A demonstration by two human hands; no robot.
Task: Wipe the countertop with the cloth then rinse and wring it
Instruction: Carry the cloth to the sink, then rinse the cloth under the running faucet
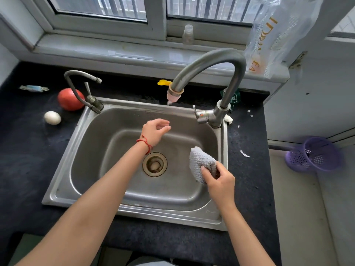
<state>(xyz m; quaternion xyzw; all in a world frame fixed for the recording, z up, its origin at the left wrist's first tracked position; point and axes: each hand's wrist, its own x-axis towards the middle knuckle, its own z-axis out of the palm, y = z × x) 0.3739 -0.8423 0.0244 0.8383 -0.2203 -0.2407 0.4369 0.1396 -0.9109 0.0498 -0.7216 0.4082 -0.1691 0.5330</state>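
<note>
Dark countertop point(28, 150) wraps a steel sink point(63, 166) under a window, with a tall curved faucet point(211, 60) rising from the sink's back right corner and its pink nozzle point(173, 96) hanging over the back edge of the basin. Tomato point(70, 98) and egg point(52, 117) sit on the counter off the sink's back left corner, near a small second tap point(84, 89). Purple basket point(315, 153) lies on the floor to the right.

Right hand point(219, 179) pinches the grey cloth point(201, 162) between thumb and fingers, over the right side of the basin, just inside the right rim. Cloth is bunched into a pointed lump; long axis runs from the hand up and back-left, with the free end pointing toward the sink's back wall. Left hand point(155, 131) holds nothing, fingers loosely curled and half spread, hovering above the basin middle below the nozzle, red string at the wrist. Drain point(154, 164) sits between the two forearms.

Step looks like the rinse stage. Whether water is running, cannot tell; only a faint drip shows at the nozzle. To do it well: bring the cloth under the nozzle, open the bunch so water reaches the inner folds, then grip both ends along the long axis and twist in opposite directions low inside the basin so runoff stays off the counter. Scraps on the counter's right side point(244, 153) suggest wiping may not be fully finished.
</note>
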